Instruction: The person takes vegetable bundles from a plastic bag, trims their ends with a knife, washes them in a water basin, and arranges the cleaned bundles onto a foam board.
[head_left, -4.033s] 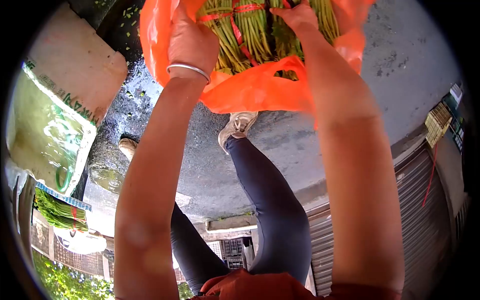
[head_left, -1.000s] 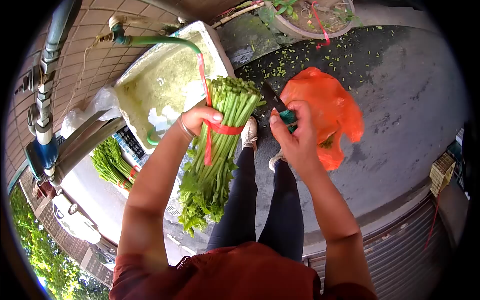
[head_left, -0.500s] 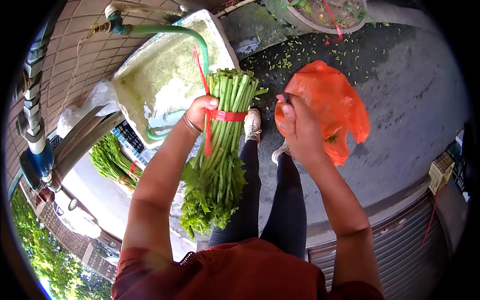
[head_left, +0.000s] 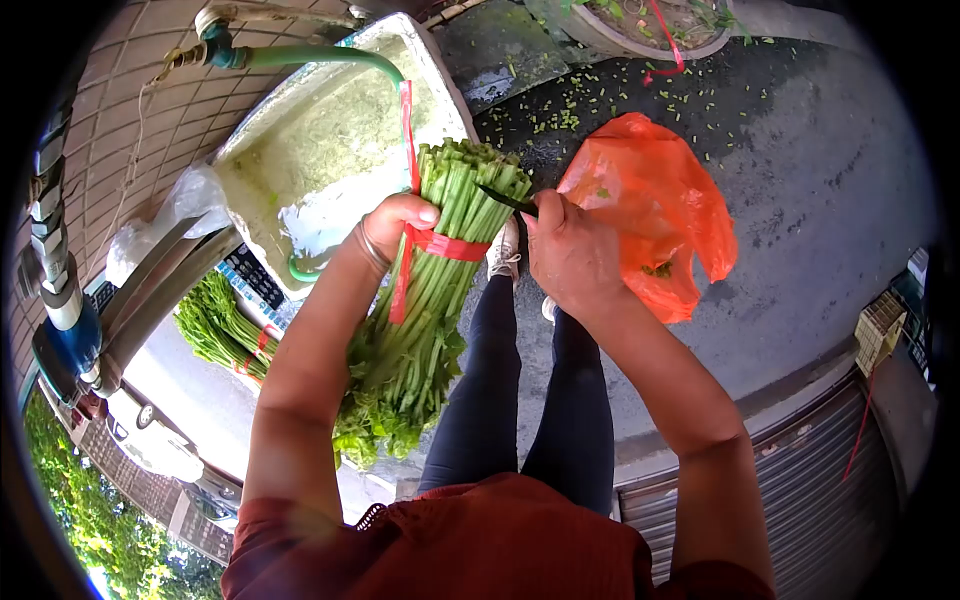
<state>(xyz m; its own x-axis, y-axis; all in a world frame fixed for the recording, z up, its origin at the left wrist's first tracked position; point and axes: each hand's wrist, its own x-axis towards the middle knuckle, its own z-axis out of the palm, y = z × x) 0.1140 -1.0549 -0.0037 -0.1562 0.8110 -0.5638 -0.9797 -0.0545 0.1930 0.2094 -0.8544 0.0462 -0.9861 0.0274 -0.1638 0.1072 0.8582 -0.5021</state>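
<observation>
A thick bunch of leafy green stalks (head_left: pixel 440 290) hangs tilted in front of me, cut ends up and leaves down. Red tape (head_left: pixel 452 246) binds it, with loose ends trailing on the left side. My left hand (head_left: pixel 393 222) grips the bunch at the tape, thumb in front; its other fingers are hidden behind the stalks. My right hand (head_left: pixel 575 250) is closed around a small knife, whose dark blade (head_left: pixel 502 197) lies across the stalks just below their cut ends.
A white basin (head_left: pixel 330 150) with shallow water stands at the left, a green hose (head_left: pixel 320 54) running into it. A second tied bunch (head_left: pixel 225 325) lies beyond my left arm. An orange plastic bag (head_left: pixel 650 215) and scattered green bits (head_left: pixel 570 105) are on the ground near a planter (head_left: pixel 650 40).
My right hand has moved left, bringing the knife blade onto the stalks. The bunch has tilted, its leafy end swinging left and its cut ends slightly right.
</observation>
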